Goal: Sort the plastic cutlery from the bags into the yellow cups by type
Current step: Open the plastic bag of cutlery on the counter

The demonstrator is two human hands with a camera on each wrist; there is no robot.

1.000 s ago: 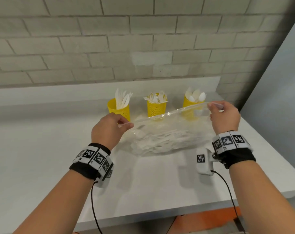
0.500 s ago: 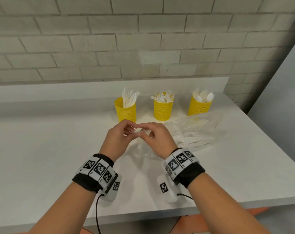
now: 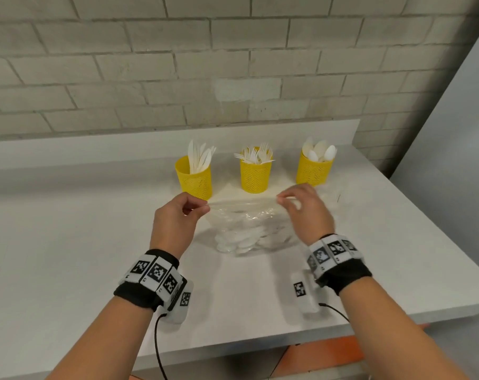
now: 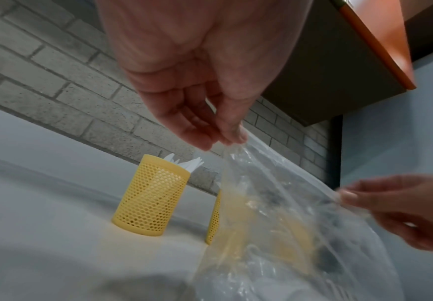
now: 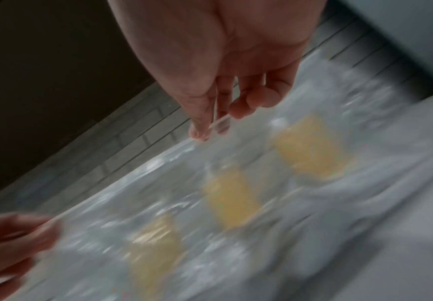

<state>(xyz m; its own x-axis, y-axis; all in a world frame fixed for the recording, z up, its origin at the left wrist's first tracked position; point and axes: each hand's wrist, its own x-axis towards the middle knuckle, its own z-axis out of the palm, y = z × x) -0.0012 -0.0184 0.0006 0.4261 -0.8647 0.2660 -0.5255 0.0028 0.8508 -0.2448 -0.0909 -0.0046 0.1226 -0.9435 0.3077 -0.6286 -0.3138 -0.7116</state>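
Observation:
A clear plastic bag (image 3: 249,229) of white cutlery sits on the white counter (image 3: 82,256), its top edge stretched between my hands. My left hand (image 3: 197,211) pinches the bag's left top corner (image 4: 232,142). My right hand (image 3: 283,200) pinches the top edge further right (image 5: 219,126). Behind the bag stand three yellow mesh cups: the left cup (image 3: 194,179) holds knives, the middle cup (image 3: 255,175) holds forks, the right cup (image 3: 313,170) holds spoons. The right wrist view is blurred.
A grey brick wall (image 3: 232,64) and a low white ledge (image 3: 123,149) run behind the cups. The counter's front edge (image 3: 260,349) is near my forearms, its right edge (image 3: 424,242) beyond my right wrist. A second clear bag (image 3: 331,198) lies right of my right hand.
My hands met at the bag's top half a second ago. They have since moved apart, the right hand sliding rightward along the top edge, and the bag now stands raised between them.

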